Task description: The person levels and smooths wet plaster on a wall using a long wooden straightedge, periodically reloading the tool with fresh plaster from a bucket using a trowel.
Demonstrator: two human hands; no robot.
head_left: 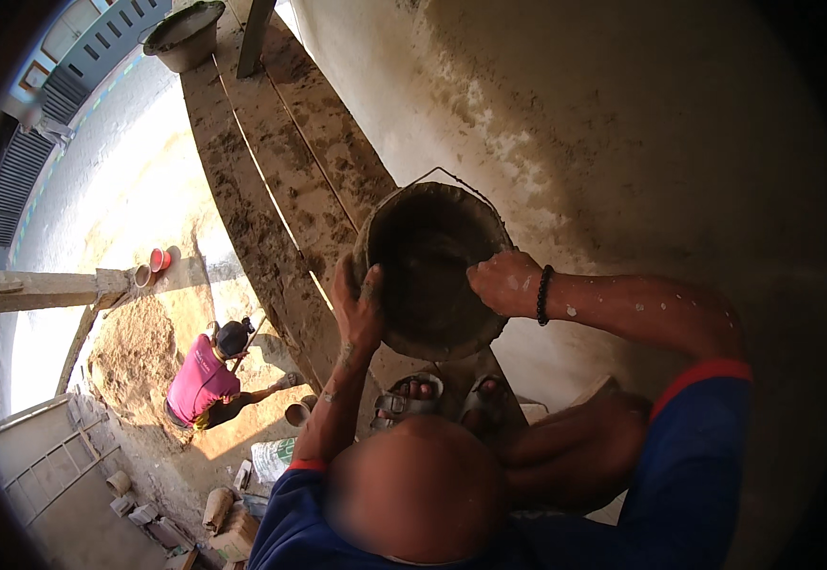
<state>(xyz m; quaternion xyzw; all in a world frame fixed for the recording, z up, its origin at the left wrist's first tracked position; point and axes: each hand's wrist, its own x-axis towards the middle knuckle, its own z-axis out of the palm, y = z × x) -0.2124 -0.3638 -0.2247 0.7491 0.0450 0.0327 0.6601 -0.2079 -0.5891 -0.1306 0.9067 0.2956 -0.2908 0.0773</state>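
Observation:
A dark, mortar-caked bucket (pixel 391 328) with its thin wire handle raised at the far side is in front of me, its opening facing up. My left hand (pixel 360 302) grips its left side, with the thumb against the rim. Over the right part of the opening is my right hand (pixel 506 283), closed in a fist. Whatever it holds, if anything, is hidden in the dark inside. Dried grey spatters mark my right forearm. The bucket's contents are too dark to make out.
Mud-smeared planks (pixel 271 180) run away to the far left, with a second bucket (pixel 183 38) and an upright post (pixel 256 38) there. A plastered wall (pixel 622 152) rises on the right. Below left, a person in a pink shirt (pixel 206 385) works beside a sand heap (pixel 133 347).

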